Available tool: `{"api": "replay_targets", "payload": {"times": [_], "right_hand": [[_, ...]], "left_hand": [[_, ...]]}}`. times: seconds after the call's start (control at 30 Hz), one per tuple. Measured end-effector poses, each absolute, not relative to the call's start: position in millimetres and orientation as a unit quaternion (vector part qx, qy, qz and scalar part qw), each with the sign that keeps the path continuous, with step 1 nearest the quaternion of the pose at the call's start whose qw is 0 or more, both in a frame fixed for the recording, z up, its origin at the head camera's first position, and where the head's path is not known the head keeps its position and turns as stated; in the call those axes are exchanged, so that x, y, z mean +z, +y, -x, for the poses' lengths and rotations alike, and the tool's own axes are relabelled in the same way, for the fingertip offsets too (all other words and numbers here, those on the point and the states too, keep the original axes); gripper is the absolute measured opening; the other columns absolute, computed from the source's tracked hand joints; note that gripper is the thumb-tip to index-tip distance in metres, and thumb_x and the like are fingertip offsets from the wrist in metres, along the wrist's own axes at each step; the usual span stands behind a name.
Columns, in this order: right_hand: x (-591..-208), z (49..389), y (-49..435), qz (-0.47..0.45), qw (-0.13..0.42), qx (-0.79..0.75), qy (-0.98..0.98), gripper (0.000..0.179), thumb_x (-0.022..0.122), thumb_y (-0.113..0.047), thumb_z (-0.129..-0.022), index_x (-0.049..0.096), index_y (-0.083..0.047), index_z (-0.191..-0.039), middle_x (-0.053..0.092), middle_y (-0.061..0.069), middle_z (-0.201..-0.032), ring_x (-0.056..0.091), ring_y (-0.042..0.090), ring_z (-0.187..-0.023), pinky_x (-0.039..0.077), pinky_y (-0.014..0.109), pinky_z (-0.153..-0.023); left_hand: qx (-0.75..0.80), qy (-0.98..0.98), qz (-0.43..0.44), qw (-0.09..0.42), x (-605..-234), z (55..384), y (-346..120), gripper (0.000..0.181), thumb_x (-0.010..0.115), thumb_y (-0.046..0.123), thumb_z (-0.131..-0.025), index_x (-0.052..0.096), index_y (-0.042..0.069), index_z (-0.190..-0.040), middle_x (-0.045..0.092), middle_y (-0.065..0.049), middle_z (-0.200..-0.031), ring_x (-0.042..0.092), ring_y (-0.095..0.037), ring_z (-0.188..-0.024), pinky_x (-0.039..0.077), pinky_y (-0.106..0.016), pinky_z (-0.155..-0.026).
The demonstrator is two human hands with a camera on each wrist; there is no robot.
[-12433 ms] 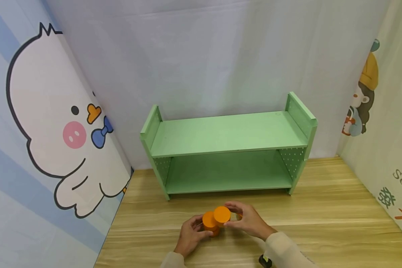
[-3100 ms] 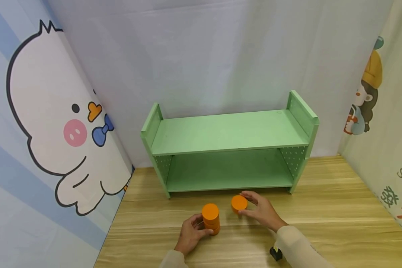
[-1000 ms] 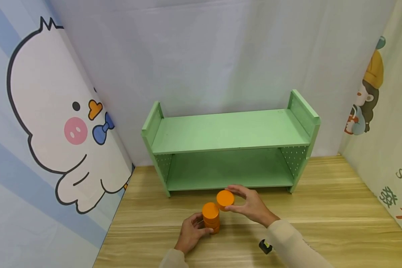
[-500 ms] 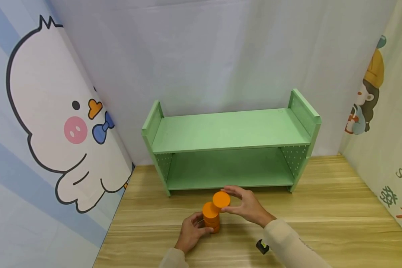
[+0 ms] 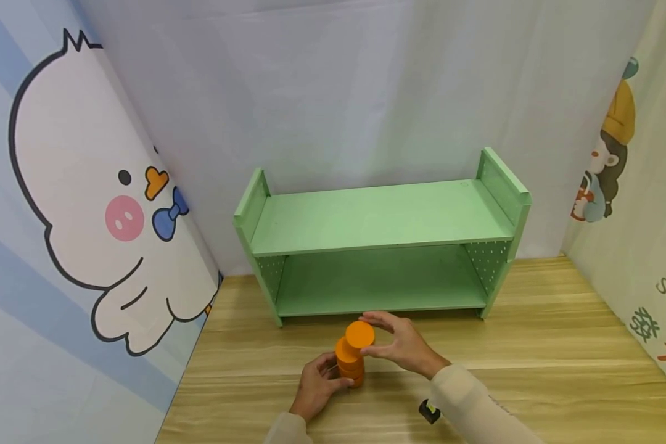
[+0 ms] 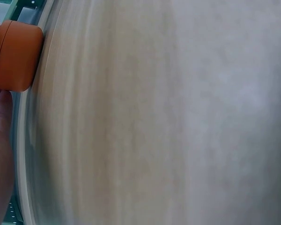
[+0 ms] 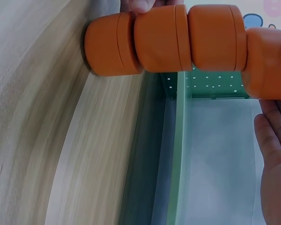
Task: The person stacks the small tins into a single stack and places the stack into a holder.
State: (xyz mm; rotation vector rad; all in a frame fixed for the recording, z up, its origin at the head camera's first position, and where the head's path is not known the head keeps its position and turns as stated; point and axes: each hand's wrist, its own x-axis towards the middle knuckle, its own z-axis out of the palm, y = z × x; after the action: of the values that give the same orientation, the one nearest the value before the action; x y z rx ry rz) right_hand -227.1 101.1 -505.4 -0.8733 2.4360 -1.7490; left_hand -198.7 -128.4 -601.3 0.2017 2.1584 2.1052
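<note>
Three orange round lidded jars (image 5: pixel 350 365) stand in an upright stack on the wooden table. My left hand (image 5: pixel 315 387) holds the stack low down, thumb in front and fingers behind. The bottom jar (image 6: pixel 19 55) shows in the left wrist view. Another orange jar (image 5: pixel 360 334) is pinched between the thumb and fingers of my right hand (image 5: pixel 405 347). This held jar (image 7: pixel 268 63) sits at the top of the stack, shifted off its line and slightly tilted. In the right wrist view it meets the jar below (image 7: pixel 215 37); whether it bears on it I cannot tell.
A green two-tier shelf (image 5: pixel 380 219) stands behind the jars at the back of the table (image 5: pixel 544 345). A small black object (image 5: pixel 430 411) with a yellow-green patch is near my right sleeve. Printed cloths hang at the left, back and right.
My right hand picked up the jar from the table on the right, then carried it left and over the stack. Earlier, another jar joined the stack. My left hand has stayed put.
</note>
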Motion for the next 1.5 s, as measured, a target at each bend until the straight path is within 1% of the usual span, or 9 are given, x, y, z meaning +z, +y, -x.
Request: {"api": "replay_targets", "payload": {"times": [0.27, 0.37, 0.57, 0.8, 1.03, 1.23, 1.37, 1.5], "right_hand": [[-505.6, 227.2, 96.0, 0.281, 0.019, -0.562, 0.778, 0.060, 0.082, -0.015, -0.084, 0.056, 0.002, -0.135, 0.061, 0.016, -0.134, 0.058, 0.034, -0.124, 0.044, 0.054, -0.106], [-506.4, 227.5, 95.1, 0.285, 0.017, -0.560, 0.778, 0.060, 0.082, -0.018, -0.084, 0.057, 0.000, -0.135, 0.062, 0.016, -0.134, 0.058, 0.034, -0.123, 0.044, 0.056, -0.105], [-505.7, 226.8, 92.4, 0.284, 0.020, -0.556, 0.781, 0.060, 0.083, -0.020, -0.083, 0.058, -0.001, -0.135, 0.063, 0.012, -0.134, 0.058, 0.032, -0.123, 0.045, 0.054, -0.106], [-504.9, 226.5, 87.4, 0.290, 0.029, -0.560, 0.775, 0.059, 0.082, -0.016, -0.084, 0.057, 0.001, -0.135, 0.061, 0.015, -0.135, 0.057, 0.033, -0.125, 0.043, 0.055, -0.107], [-505.2, 226.1, 83.7, 0.291, 0.034, -0.564, 0.772, 0.057, 0.082, -0.013, -0.084, 0.057, 0.000, -0.134, 0.061, 0.015, -0.135, 0.057, 0.033, -0.125, 0.043, 0.053, -0.108], [-506.8, 226.2, 82.9, 0.291, 0.037, -0.563, 0.773, 0.058, 0.082, -0.015, -0.084, 0.057, 0.000, -0.135, 0.061, 0.013, -0.135, 0.057, 0.033, -0.125, 0.043, 0.054, -0.107], [-507.7, 226.2, 82.8, 0.292, 0.036, -0.565, 0.771, 0.060, 0.082, -0.015, -0.084, 0.056, 0.002, -0.135, 0.061, 0.016, -0.135, 0.057, 0.034, -0.125, 0.042, 0.057, -0.106], [-507.1, 226.3, 82.8, 0.291, 0.039, -0.566, 0.770, 0.063, 0.084, -0.018, -0.082, 0.056, 0.003, -0.135, 0.060, 0.015, -0.136, 0.056, 0.033, -0.126, 0.043, 0.054, -0.107]], "left_hand": [[0.702, 0.707, -0.070, 0.056, -600.2, 198.6, -127.5, 0.055, 0.086, -0.003, -0.074, 0.062, -0.010, -0.123, 0.062, -0.024, -0.127, 0.061, -0.037, -0.118, 0.055, -0.032, -0.096], [0.700, 0.708, -0.071, 0.053, -600.2, 197.8, -127.4, 0.055, 0.085, -0.004, -0.074, 0.062, -0.010, -0.123, 0.063, -0.024, -0.127, 0.061, -0.037, -0.118, 0.055, -0.032, -0.096], [0.694, 0.715, -0.071, 0.052, -600.7, 197.7, -127.9, 0.054, 0.086, -0.002, -0.075, 0.062, -0.010, -0.123, 0.063, -0.024, -0.126, 0.062, -0.036, -0.116, 0.055, -0.033, -0.095], [0.697, 0.711, -0.078, 0.050, -599.9, 196.4, -128.6, 0.054, 0.085, 0.000, -0.076, 0.061, -0.010, -0.123, 0.063, -0.026, -0.126, 0.063, -0.037, -0.115, 0.056, -0.035, -0.095], [0.705, 0.703, -0.075, 0.058, -598.2, 196.6, -128.7, 0.055, 0.085, -0.001, -0.076, 0.061, -0.010, -0.125, 0.062, -0.026, -0.127, 0.063, -0.038, -0.115, 0.056, -0.035, -0.095], [0.712, 0.696, -0.075, 0.061, -599.7, 197.1, -128.8, 0.056, 0.085, -0.002, -0.076, 0.061, -0.010, -0.125, 0.062, -0.026, -0.128, 0.063, -0.038, -0.115, 0.055, -0.035, -0.095], [0.711, 0.697, -0.077, 0.058, -600.0, 197.1, -128.5, 0.055, 0.085, -0.004, -0.075, 0.061, -0.010, -0.125, 0.062, -0.026, -0.127, 0.063, -0.038, -0.115, 0.056, -0.034, -0.095], [0.702, 0.705, -0.079, 0.055, -598.7, 197.5, -128.4, 0.054, 0.085, -0.004, -0.075, 0.062, -0.009, -0.124, 0.063, -0.026, -0.126, 0.064, -0.038, -0.113, 0.056, -0.035, -0.094]]}}
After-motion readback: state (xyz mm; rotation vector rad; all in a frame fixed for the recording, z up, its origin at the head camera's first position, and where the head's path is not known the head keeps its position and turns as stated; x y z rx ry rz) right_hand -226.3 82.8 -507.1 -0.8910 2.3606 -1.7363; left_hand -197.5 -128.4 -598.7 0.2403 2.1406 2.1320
